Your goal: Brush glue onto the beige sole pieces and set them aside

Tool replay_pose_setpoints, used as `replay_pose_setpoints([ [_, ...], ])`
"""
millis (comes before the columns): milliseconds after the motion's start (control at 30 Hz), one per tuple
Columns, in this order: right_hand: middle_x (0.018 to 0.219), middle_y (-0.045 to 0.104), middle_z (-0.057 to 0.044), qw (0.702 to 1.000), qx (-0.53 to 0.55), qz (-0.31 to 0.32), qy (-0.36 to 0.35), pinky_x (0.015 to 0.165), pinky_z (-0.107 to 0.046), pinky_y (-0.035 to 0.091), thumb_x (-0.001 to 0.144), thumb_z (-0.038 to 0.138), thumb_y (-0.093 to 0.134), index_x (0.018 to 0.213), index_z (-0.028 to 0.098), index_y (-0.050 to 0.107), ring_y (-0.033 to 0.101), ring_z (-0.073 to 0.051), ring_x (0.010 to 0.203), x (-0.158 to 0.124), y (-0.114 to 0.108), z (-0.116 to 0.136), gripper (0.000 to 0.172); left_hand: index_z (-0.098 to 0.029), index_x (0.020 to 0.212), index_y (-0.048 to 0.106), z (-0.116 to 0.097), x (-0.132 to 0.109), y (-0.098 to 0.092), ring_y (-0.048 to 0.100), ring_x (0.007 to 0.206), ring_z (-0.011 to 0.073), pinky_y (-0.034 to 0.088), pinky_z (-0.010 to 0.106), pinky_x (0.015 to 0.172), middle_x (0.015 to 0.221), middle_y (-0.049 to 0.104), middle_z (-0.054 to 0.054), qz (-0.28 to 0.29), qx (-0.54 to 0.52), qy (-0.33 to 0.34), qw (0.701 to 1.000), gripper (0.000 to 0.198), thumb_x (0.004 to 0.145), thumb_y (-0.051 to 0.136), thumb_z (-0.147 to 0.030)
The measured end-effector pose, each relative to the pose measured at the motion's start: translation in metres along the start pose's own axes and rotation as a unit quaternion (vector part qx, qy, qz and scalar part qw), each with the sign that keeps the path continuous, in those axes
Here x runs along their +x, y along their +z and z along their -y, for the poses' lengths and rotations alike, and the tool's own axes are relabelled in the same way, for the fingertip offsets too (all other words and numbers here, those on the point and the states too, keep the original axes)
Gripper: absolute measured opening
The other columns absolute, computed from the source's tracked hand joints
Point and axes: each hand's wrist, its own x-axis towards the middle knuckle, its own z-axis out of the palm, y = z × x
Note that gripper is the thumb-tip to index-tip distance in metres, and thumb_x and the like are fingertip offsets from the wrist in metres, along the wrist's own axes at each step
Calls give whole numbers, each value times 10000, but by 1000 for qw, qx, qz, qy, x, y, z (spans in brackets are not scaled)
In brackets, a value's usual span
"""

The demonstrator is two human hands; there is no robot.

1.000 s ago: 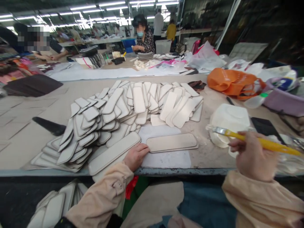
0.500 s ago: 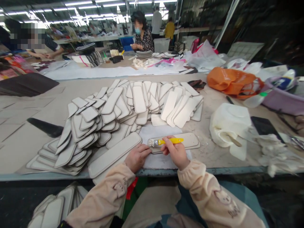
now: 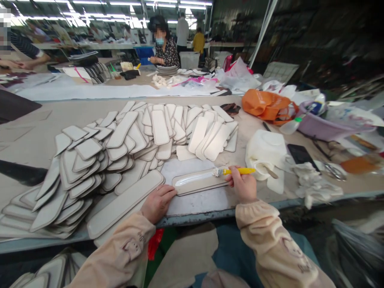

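Observation:
My right hand [image 3: 242, 186] is closed around the yellow handle of a paintbrush [image 3: 229, 171]. Its bristles touch a long beige panel [image 3: 201, 185] with rounded ends and a dark edge. A wet white streak of what looks like glue runs along the panel's upper side from its left end to the bristles. My left hand [image 3: 158, 201] lies with fingers stretched out, the tips at the panel's left end, with nothing gripped in it. Under the panel is a white sheet [image 3: 192, 205]. Another long panel [image 3: 127, 202] lies slanted just left of my left hand.
Many similar panels [image 3: 120, 154] are heaped at left and centre. A cut-open white plastic jug [image 3: 266, 149] with a stick in it stands right, near a dark phone [image 3: 302, 156] and crumpled cloth [image 3: 315, 182]. An orange bag [image 3: 267, 106] lies behind. A person [image 3: 166, 50] works across the table.
The paintbrush in my right hand has moved right along the panel, leaving a wet white streak behind it. My left hand stays by the panel's left end. The camera view has turned right.

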Motion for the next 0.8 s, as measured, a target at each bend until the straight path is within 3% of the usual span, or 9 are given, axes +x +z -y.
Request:
replay_pose_setpoints([
  [133,522,622,-16,995,-76,-53,-21,624,-316,475,874,551,463,781,180,637,600,-187,526,6,-20,-4,420,-171,1034,671,2,0,0,607,932,191,539,337,847,1014,675,88,-7,10,8,1000,240,863,522,-92],
  [233,528,616,-21,993,-89,-58,-53,648,-308,463,885,527,463,710,182,624,599,-178,550,-3,-19,5,419,-168,1028,671,0,1,-1,614,924,185,539,327,844,1003,682,86,-6,6,5,1000,226,868,526,-100],
  [367,548,607,7,996,55,47,-61,493,-254,424,893,539,476,828,178,612,523,-129,451,-26,7,26,391,-173,997,673,-3,2,-3,621,903,175,538,314,835,981,689,74,-9,-7,-9,1000,196,871,535,-113],
  [533,535,595,26,966,179,184,-1,431,-212,403,885,551,490,879,177,582,512,-110,425,-50,55,36,386,-181,995,675,-4,3,-2,631,900,177,542,312,828,966,698,71,-14,-14,-10,1000,194,868,542,-121],
  [667,520,586,21,958,180,221,16,426,-206,397,886,527,485,792,175,589,495,-103,415,-56,75,30,379,-189,1010,675,-5,4,-3,632,897,178,544,315,814,973,698,75,-8,-24,-16,1000,208,875,530,-126],
  [800,500,584,15,972,119,201,13,457,-216,412,893,503,464,696,183,591,500,-107,418,-50,66,24,397,-178,985,677,-4,4,-3,627,901,183,541,322,818,967,694,76,-10,-32,-17,999,184,863,553,-119],
])
